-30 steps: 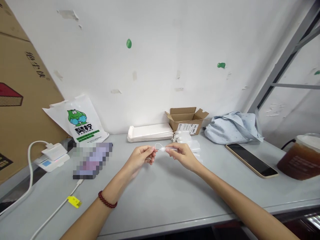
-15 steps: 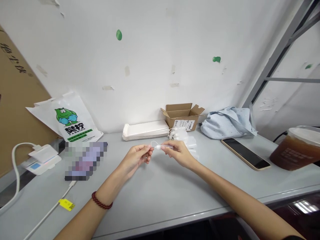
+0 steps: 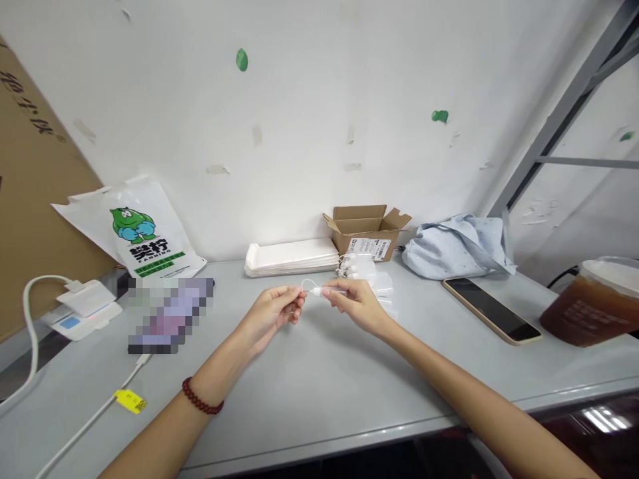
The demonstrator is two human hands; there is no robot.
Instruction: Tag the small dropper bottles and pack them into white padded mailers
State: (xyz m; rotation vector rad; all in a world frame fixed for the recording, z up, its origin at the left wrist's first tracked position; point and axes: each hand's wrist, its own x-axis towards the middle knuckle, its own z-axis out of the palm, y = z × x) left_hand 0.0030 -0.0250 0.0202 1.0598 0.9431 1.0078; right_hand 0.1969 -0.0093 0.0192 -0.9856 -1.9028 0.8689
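Above the middle of the table, my right hand (image 3: 355,303) pinches a small squeeze bottle with a white pointed cap (image 3: 316,291), its tip aimed left. Most of its body is hidden by my fingers. My left hand (image 3: 276,313) is closed at the bottle's tip, thumb and forefinger pressed together on the end of a thin white loop (image 3: 309,282) that arches up from the cap. What exactly sits between those fingertips is too small to tell. Behind my right hand lie several similar translucent bottles with white caps (image 3: 360,266).
Along the wall stand a stack of white padded envelopes (image 3: 292,256), an open cardboard box (image 3: 367,233) and a light blue cloth bag (image 3: 454,246). At right are a phone (image 3: 492,311) and a drink tub (image 3: 589,303). A printed white bag (image 3: 144,229), charger (image 3: 84,309) and cable (image 3: 90,426) lie left.
The view has shifted slightly. Both hands keep their grip on the bottle and the loop in nearly the same place, with no clear movement.
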